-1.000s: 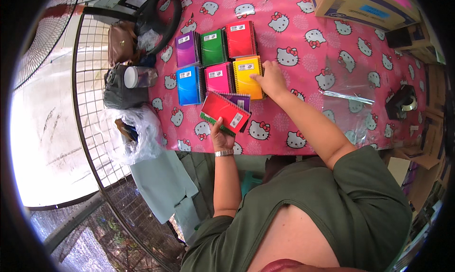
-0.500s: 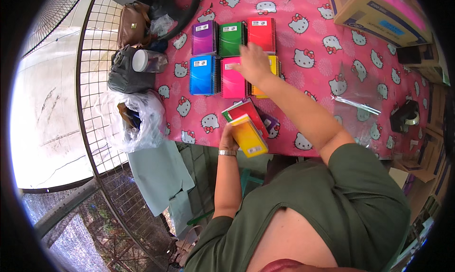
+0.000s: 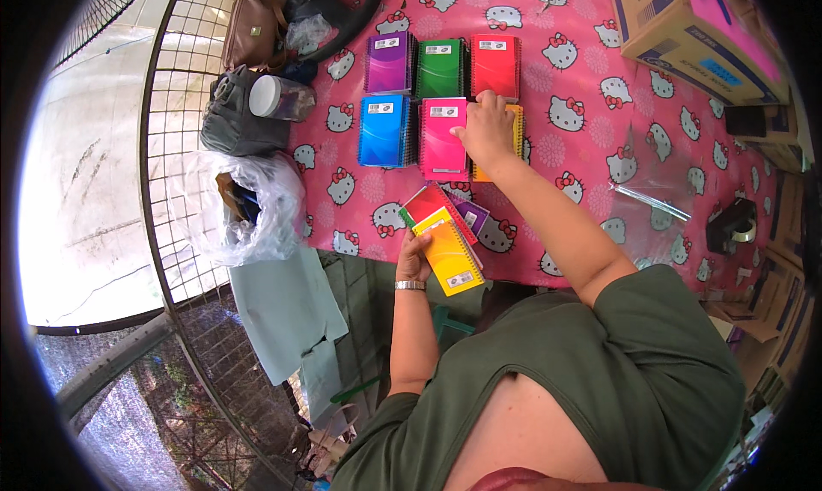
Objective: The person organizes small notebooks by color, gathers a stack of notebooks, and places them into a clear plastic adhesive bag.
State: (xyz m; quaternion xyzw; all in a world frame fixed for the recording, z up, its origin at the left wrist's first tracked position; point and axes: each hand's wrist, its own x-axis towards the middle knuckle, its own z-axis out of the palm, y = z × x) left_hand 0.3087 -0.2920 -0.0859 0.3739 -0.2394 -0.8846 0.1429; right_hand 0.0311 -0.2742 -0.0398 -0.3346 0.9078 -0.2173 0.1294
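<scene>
My left hand (image 3: 414, 255), a metal watch at its wrist, is closed on a fanned bunch of small spiral notebooks at the table's near edge. A yellow notebook (image 3: 451, 255) is on top, with a red one (image 3: 431, 202) and a purple one (image 3: 472, 216) showing beneath. Farther away, my right hand (image 3: 488, 136) has its thumb on the right edge of a pink notebook (image 3: 443, 140); its other fingers are curled and partly hidden. That hand covers much of a yellow stack (image 3: 517, 131). Blue (image 3: 382, 133), purple (image 3: 388, 63), green (image 3: 441, 70) and red (image 3: 495, 67) stacks surround the pink one.
A pink patterned cloth (image 3: 565, 191) covers the table. At left are a plastic bag (image 3: 274, 200), a grey bag (image 3: 240, 119), a clear jar (image 3: 282, 99) and a brown bag (image 3: 255, 30). A cardboard box (image 3: 693, 50) and a tape dispenser (image 3: 732, 227) are at right.
My right hand has shifted from the pink notebook's upper face to its right edge. The left hand's bunch has tilted, showing the yellow cover more fully. The whole view has shifted slightly.
</scene>
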